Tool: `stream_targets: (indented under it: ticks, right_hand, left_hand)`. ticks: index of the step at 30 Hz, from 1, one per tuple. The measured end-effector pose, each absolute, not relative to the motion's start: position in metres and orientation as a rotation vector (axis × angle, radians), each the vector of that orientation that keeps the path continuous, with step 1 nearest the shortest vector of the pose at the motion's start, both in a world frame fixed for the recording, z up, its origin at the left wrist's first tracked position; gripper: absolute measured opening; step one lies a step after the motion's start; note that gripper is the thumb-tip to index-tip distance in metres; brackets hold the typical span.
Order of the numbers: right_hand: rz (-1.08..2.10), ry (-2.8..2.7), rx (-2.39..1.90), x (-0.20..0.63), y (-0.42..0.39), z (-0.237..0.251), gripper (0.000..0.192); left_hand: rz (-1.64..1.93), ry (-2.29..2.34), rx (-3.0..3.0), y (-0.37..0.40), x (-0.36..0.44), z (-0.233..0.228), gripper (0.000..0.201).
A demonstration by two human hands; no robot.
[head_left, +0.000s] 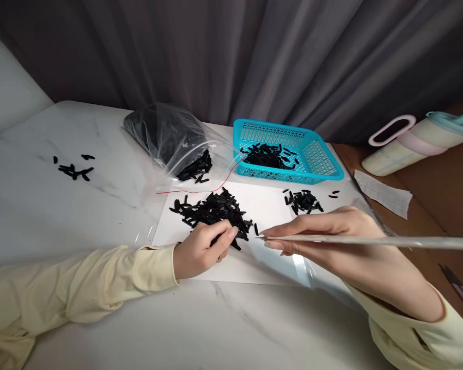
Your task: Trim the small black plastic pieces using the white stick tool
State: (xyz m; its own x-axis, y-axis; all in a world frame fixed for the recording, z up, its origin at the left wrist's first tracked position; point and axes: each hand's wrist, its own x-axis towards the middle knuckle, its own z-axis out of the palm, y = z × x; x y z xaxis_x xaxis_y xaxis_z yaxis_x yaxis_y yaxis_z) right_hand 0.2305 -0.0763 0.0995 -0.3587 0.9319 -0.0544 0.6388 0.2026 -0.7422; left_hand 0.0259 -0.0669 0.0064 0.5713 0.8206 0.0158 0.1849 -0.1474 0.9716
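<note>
The left hand (198, 252) has its grip pinched on a black piece at the near edge of the black pile (212, 210), while the right hand (332, 231), just beside it, clamps a thin rod (370, 240), whose tip, I reckon, could scatter pieces across the counter (42, 205)

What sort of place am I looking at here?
Probably a home table used for small handwork: a marble-look tabletop, a grey curtain behind, and a pastel tumbler lying beside a turquoise basket of small black pieces.
</note>
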Motion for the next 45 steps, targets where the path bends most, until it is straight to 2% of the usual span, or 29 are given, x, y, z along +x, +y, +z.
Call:
stream_targets:
  ticks: [7, 19, 35, 45]
  right_hand:
    - [1.179, -1.997, -1.378, 0.226, -0.074, 0.091, 0.008]
    - [1.008, -2.103, -1.323, 0.218, -0.079, 0.074, 0.011]
    - [0.954, -2.228, -1.339, 0.212, -0.082, 0.077, 0.018]
    - [0.722, -2.411, -1.098, 0.217, -0.092, 0.061, 0.025]
  left_hand:
    - [0.705, 0.833, 1.633, -0.067, 0.025, 0.004, 0.03]
    - [0.718, 0.838, 1.679, -0.067, 0.025, 0.005, 0.032]
    - [0.745, 0.819, 1.659, -0.066, 0.026, 0.005, 0.032]
    - [0.737, 0.842, 1.631, -0.066, 0.025, 0.005, 0.032]
